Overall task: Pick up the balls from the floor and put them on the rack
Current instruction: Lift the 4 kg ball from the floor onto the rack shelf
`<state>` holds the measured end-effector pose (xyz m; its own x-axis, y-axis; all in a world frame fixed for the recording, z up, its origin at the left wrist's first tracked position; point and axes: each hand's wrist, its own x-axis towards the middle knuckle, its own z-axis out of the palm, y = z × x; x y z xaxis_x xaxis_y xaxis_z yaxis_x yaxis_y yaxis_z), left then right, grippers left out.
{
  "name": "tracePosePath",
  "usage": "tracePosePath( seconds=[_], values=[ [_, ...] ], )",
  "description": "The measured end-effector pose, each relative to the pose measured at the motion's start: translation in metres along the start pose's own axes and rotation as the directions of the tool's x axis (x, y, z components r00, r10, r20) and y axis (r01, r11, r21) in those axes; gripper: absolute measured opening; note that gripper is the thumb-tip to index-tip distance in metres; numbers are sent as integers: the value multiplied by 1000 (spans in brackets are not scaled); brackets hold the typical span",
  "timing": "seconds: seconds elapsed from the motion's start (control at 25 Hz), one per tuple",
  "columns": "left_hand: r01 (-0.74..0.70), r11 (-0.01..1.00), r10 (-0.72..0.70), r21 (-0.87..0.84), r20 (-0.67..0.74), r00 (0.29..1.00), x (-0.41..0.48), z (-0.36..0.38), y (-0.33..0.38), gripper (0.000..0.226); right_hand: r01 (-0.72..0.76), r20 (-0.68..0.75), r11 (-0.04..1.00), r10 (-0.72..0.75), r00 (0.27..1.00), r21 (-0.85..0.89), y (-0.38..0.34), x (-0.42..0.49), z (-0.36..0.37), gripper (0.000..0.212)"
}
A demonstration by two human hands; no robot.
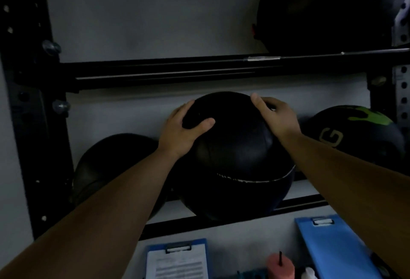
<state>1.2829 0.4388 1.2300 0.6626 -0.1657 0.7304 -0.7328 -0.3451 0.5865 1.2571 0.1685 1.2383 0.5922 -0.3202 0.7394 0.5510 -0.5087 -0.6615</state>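
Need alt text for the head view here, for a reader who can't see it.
Both hands, left hand and right hand, press on top of a black ball sitting on the lower rails of a dark rack. Other balls rest on either side and on the tier above; two blue clipboards sit below.

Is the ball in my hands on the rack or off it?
On: the ball sits on the rack's rails between two others, both hands on top.
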Motion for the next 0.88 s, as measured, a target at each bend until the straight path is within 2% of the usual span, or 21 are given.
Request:
tracePosePath(
  seconds=[0.16,0.24,0.32,0.44,0.56,0.64,0.8,0.88],
  values=[
    [77,995,-76,59,-13,997,-4,3,19,103,-45,14,999,45,999,-4,13,12,-3,95],
    [137,985,-135,101,-21,991,-22,4,36,81,-71,32,994,74,997,-81,13,9,-4,97],
    [203,972,-194,122,-82,978,-45,8,54,58,-43,70,972,61,996,-232,8,3,-10,91],
    [321,924,-294,209,-150,944,-93,11,69,79,40,213,939,36,976,-343,12,-18,-31,83],
    [330,880,-297,342,-146,944,-141,9,71,85,157,344,892,-1,939,-425,32,-47,-65,81],
    [355,867,-312,350,-174,934,-162,16,79,92,223,406,850,-12,914,-477,39,-61,-90,80],
    [303,876,-283,376,-110,953,-171,41,121,66,233,426,803,28,904,-549,29,-75,-154,75],
    [251,892,-245,376,-64,967,-171,50,145,69,224,400,798,23,916,-559,17,-86,-192,72]
  ],
)
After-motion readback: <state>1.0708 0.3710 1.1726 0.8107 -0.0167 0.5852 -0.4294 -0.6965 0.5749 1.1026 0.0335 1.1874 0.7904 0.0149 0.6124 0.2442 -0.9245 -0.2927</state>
